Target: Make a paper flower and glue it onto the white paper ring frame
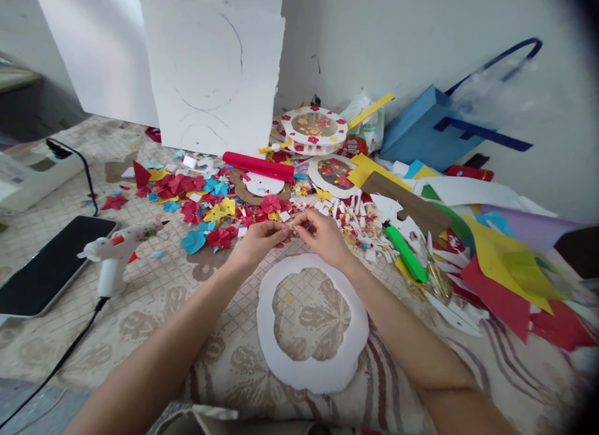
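My left hand (263, 240) and my right hand (322, 234) meet at the fingertips above the table's middle. Both are closed in a pinch, and whatever sits between the fingers is too small to make out. Just below them a white paper ring (269, 335) with a wavy edge lies flat on the patterned cloth. Inside its opening rests a tiny yellow scrap (289, 298). Behind the hands spread red paper flowers (219, 237), yellow paper flowers (228, 206) and blue paper flowers (193, 241), with white paper bits among them.
A white glue gun (111, 266) stands at the left by a black-screened phone (51, 263). To the right lie a green cutter (406, 253), scissors (438, 276) and coloured paper sheets (510, 260). A decorated round lantern (314, 129) and white boards (215, 67) stand behind.
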`<state>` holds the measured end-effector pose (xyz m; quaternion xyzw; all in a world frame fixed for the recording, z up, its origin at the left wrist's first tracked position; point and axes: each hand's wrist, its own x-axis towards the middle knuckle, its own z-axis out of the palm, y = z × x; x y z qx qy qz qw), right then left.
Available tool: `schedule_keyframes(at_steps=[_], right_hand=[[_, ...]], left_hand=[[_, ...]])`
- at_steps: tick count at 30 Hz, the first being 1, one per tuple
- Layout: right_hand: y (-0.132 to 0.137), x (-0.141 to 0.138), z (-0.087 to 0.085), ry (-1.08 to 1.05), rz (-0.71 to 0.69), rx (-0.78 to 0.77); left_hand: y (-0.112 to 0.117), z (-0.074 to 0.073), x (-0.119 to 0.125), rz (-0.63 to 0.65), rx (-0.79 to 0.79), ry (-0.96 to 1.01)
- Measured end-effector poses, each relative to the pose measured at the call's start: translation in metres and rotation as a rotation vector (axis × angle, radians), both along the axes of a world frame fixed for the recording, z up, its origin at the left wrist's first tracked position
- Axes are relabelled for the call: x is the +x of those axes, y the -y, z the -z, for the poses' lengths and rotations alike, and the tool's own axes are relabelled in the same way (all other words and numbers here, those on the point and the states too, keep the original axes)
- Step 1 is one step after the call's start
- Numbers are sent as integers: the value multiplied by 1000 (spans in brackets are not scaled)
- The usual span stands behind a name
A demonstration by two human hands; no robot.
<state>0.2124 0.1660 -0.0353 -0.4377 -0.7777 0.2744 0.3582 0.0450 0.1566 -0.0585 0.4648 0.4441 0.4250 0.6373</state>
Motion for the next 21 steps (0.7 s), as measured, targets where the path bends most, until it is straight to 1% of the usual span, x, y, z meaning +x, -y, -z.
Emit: schedule_keyframes(at_steps=[6,12,17,21], right_hand=[[0,-1,2,81,-1,119],[1,0,4,196,-62,300],[3,4,7,292,-95,355],[4,5,10,345,-132,389]], left_hand=[[0,0,-1,-11,-19,16],[0,-2,-1,-14,-124,143],[0,-1,0,-38,-200,233],[-1,2,-2,-67,-199,244]])
